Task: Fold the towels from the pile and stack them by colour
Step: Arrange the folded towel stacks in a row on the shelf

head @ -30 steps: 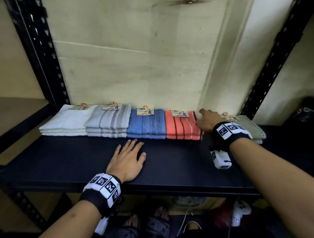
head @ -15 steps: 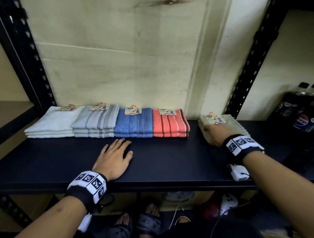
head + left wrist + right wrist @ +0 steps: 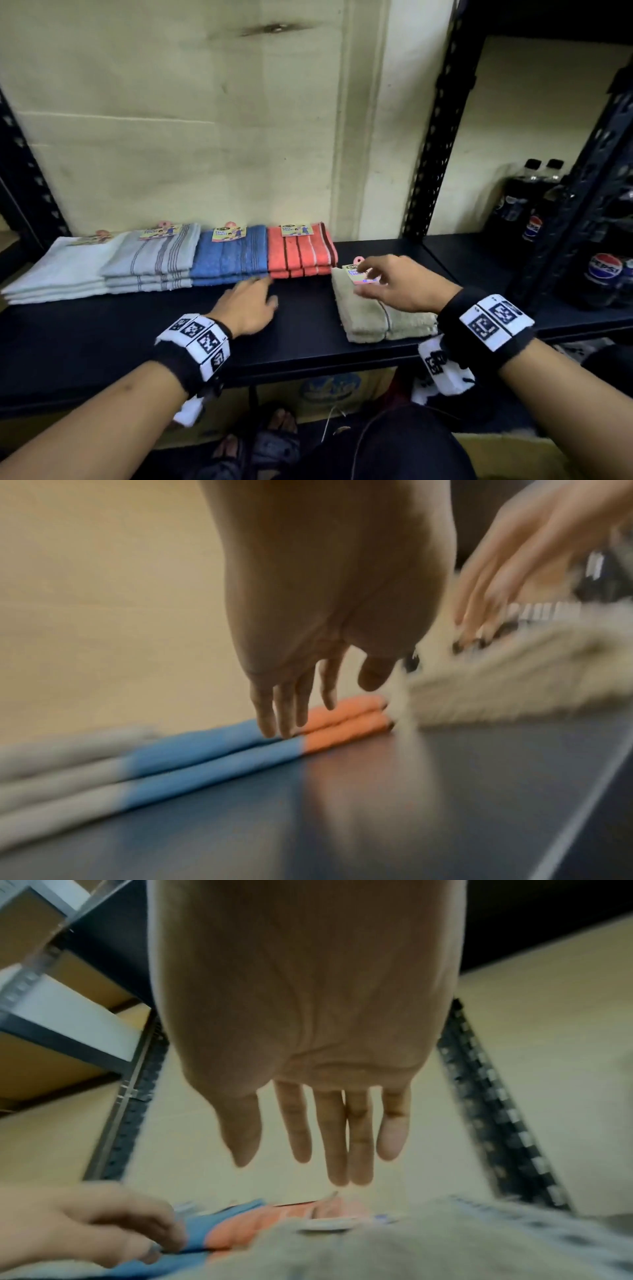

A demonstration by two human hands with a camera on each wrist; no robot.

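Note:
Four folded stacks line the back of the black shelf (image 3: 102, 342): white towels (image 3: 51, 274), grey striped towels (image 3: 154, 260), blue towels (image 3: 229, 257) and orange striped towels (image 3: 301, 253). A folded beige towel (image 3: 376, 318) with a paper label lies apart, to the right and nearer the front edge. My right hand (image 3: 373, 277) hovers over its labelled end, fingers (image 3: 342, 1150) straight and holding nothing. My left hand (image 3: 253, 298) reaches with straight fingers (image 3: 281, 718) to the front edge where the blue towels (image 3: 205, 753) meet the orange towels (image 3: 342, 721).
Black perforated uprights (image 3: 442, 120) frame the shelf against a pale wall. Pepsi bottles (image 3: 534, 212) stand on the neighbouring shelf to the right. Below the shelf are a cardboard box (image 3: 329, 387) and my sandalled feet.
The beige towel has come forward and left along the shelf, and my right hand has lifted off it. My left hand left the shelf top and moved up to the blue and orange stacks.

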